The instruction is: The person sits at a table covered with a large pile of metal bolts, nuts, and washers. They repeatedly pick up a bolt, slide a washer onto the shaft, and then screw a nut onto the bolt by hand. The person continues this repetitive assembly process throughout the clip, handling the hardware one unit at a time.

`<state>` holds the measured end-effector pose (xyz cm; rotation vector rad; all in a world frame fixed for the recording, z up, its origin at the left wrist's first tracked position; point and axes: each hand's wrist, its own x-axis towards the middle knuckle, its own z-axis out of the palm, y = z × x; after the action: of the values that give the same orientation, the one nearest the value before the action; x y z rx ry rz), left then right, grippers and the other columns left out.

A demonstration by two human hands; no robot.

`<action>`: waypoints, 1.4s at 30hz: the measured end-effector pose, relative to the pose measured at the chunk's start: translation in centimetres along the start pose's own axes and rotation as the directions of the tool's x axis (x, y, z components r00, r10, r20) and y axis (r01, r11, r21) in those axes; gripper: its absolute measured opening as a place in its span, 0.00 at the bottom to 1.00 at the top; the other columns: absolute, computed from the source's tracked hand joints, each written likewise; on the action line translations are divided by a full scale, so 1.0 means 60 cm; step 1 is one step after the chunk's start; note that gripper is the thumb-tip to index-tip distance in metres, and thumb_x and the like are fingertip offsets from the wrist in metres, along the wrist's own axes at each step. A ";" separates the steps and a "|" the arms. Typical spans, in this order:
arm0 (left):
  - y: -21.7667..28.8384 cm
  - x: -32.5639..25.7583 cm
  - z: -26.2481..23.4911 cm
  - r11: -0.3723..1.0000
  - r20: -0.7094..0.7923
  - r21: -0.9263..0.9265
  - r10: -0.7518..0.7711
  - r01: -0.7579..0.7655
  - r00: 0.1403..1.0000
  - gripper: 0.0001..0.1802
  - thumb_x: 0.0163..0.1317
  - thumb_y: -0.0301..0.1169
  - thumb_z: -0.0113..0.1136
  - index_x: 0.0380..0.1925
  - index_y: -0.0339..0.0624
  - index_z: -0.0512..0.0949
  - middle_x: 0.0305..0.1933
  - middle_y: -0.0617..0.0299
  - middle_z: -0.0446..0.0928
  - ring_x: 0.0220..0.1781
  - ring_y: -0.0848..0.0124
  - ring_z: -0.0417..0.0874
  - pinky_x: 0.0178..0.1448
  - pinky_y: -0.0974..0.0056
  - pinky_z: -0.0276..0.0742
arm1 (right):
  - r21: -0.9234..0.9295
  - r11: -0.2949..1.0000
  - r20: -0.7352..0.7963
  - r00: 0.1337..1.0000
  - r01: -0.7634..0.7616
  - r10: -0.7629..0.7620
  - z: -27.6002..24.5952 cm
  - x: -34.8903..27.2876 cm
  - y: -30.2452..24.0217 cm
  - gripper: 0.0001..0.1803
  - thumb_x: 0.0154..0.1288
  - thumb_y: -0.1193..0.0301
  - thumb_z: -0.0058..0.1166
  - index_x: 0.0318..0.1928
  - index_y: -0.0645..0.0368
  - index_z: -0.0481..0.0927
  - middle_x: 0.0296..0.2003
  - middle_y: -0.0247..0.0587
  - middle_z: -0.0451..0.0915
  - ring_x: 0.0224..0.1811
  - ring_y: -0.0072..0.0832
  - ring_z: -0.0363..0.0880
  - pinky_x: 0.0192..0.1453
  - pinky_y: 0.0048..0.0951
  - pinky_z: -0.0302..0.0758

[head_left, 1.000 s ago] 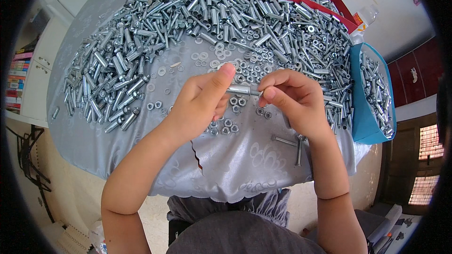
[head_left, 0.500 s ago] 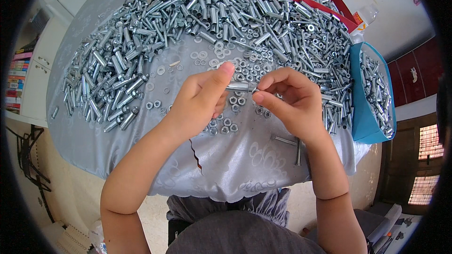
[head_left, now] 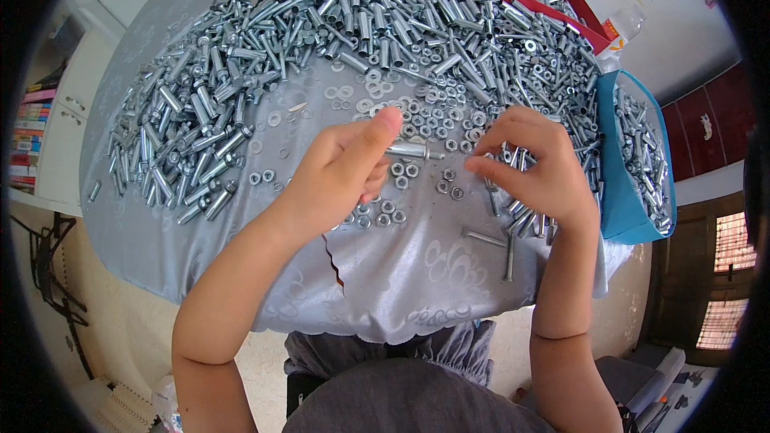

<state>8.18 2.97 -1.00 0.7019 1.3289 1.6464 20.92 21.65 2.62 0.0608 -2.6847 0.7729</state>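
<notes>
My left hand (head_left: 341, 167) is closed around a metal sleeve anchor bolt (head_left: 411, 149) over the middle of the table. Its shiny sleeve juts out to the right, with a washer near the end and a short threaded tip beyond it. The rest is hidden in my fingers. To the right of that tip, my right hand (head_left: 541, 164) hovers with thumb and forefinger slightly apart and nothing visible between them. Hex nuts (head_left: 433, 123) and flat washers (head_left: 363, 105) lie behind and below the hands. Two long bolts (head_left: 509, 261) rest near my right forearm.
A large heap of metal sleeves and bolts (head_left: 353, 8) curves across the back. Anchors with washers are piled at the left (head_left: 212, 156). A red box (head_left: 589, 28) and a blue fabric bin (head_left: 618, 200) hold more parts. The grey tablecloth (head_left: 385, 273) has a tear in front.
My right hand has drawn away to the right from the anchor's tip, and its fingers have parted. The threaded end and washer now show. My left hand stays nearly still.
</notes>
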 end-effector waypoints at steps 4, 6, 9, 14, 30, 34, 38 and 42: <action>-0.001 0.001 -0.001 0.999 -0.039 -0.012 -0.047 0.047 0.998 0.24 0.64 0.51 0.42 0.15 0.49 0.58 0.14 0.75 0.50 0.15 0.83 0.52 0.20 0.74 0.53 | -0.164 0.941 0.133 0.939 -0.295 0.318 -0.001 -0.011 0.002 0.10 0.46 0.67 0.61 0.26 0.61 0.77 0.22 0.40 0.74 0.26 0.36 0.73 0.31 0.32 0.69; -0.004 0.003 -0.002 0.999 -0.035 0.021 -0.042 0.043 0.998 0.24 0.65 0.52 0.40 0.17 0.47 0.59 0.12 0.73 0.50 0.14 0.81 0.53 0.21 0.73 0.55 | -0.186 0.929 0.151 0.925 -0.319 0.348 0.004 -0.013 0.003 0.11 0.46 0.67 0.60 0.27 0.60 0.77 0.23 0.41 0.74 0.27 0.36 0.74 0.32 0.32 0.70; -0.003 0.002 -0.001 0.999 -0.048 -0.013 -0.052 0.052 0.997 0.24 0.64 0.51 0.43 0.15 0.50 0.58 0.14 0.76 0.50 0.15 0.84 0.51 0.20 0.75 0.52 | -0.203 0.924 0.147 0.923 -0.323 0.355 0.007 -0.015 0.004 0.11 0.46 0.67 0.60 0.28 0.60 0.77 0.25 0.41 0.75 0.29 0.36 0.74 0.33 0.33 0.70; -0.004 0.003 -0.002 0.999 -0.040 -0.004 -0.039 0.039 0.998 0.24 0.64 0.51 0.43 0.15 0.50 0.58 0.14 0.76 0.50 0.15 0.85 0.51 0.20 0.75 0.52 | -0.187 0.932 0.112 0.936 -0.311 0.335 0.013 -0.019 0.007 0.10 0.47 0.68 0.59 0.28 0.60 0.77 0.26 0.42 0.75 0.31 0.37 0.75 0.34 0.33 0.71; 0.000 -0.001 0.005 0.998 -0.048 0.004 -0.062 0.062 0.997 0.25 0.65 0.51 0.41 0.14 0.48 0.59 0.14 0.75 0.52 0.15 0.84 0.52 0.19 0.74 0.52 | 0.330 0.943 -0.174 0.984 0.034 0.025 0.048 -0.005 -0.033 0.12 0.46 0.75 0.64 0.35 0.59 0.79 0.30 0.36 0.80 0.29 0.24 0.78 0.28 0.22 0.70; -0.004 0.002 -0.003 0.999 -0.070 0.002 -0.047 0.048 0.996 0.25 0.65 0.51 0.39 0.15 0.46 0.59 0.11 0.72 0.51 0.13 0.81 0.52 0.19 0.73 0.53 | 0.287 0.955 -0.263 0.965 0.074 0.004 0.066 -0.002 -0.042 0.12 0.47 0.77 0.62 0.36 0.59 0.79 0.31 0.38 0.80 0.29 0.25 0.78 0.30 0.23 0.72; -0.005 0.001 -0.005 1.000 -0.037 -0.008 -0.009 0.008 0.999 0.25 0.66 0.50 0.38 0.15 0.46 0.59 0.11 0.72 0.51 0.13 0.81 0.52 0.18 0.73 0.53 | 0.291 0.952 -0.284 0.959 0.100 -0.014 0.072 -0.003 -0.043 0.12 0.48 0.77 0.62 0.37 0.60 0.79 0.31 0.40 0.80 0.29 0.27 0.78 0.31 0.24 0.74; 0.000 0.000 0.002 0.999 -0.082 -0.008 -0.033 0.033 0.996 0.26 0.66 0.50 0.37 0.14 0.46 0.58 0.11 0.72 0.52 0.12 0.81 0.52 0.18 0.73 0.53 | 0.255 0.962 -0.285 0.958 0.095 -0.019 0.070 -0.003 -0.041 0.14 0.48 0.76 0.61 0.39 0.61 0.79 0.31 0.41 0.80 0.28 0.28 0.78 0.31 0.25 0.74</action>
<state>8.28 3.04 -0.94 0.6107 1.3854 1.6677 20.09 17.38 0.48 0.0878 -2.2900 1.0368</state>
